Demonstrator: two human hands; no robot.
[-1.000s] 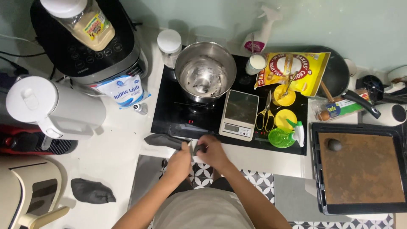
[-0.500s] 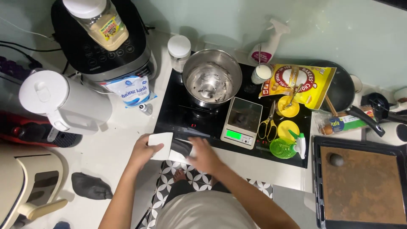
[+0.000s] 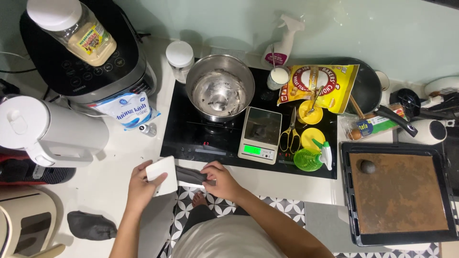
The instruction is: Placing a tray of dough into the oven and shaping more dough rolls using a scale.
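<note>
My left hand (image 3: 139, 188) holds a flat white scraper card (image 3: 161, 176) at the front edge of the counter. Just to its right, my right hand (image 3: 221, 180) pinches a strip of dark grey dough (image 3: 190, 176) that lies between the two hands, touching the card. Both hands sit in front of the black induction cooktop (image 3: 191, 143). On the cooktop stands a steel mixing bowl (image 3: 220, 93) with dark smears inside, and a digital kitchen scale (image 3: 260, 134) with a lit green display.
A black baking tray (image 3: 399, 193) with brown paper and one dark dough ball (image 3: 367, 166) lies at the right. Yellow flour bag (image 3: 319, 86), scissors (image 3: 289, 138), small yellow bowls, a green spray bottle (image 3: 311, 157), a white kettle (image 3: 45, 134), a sugar bag (image 3: 125, 110) and a dark dough lump (image 3: 91, 224) surround the hands.
My hands have drawn apart: the left hand moved left with the white card, and the dark dough now stretches between the card and my right hand.
</note>
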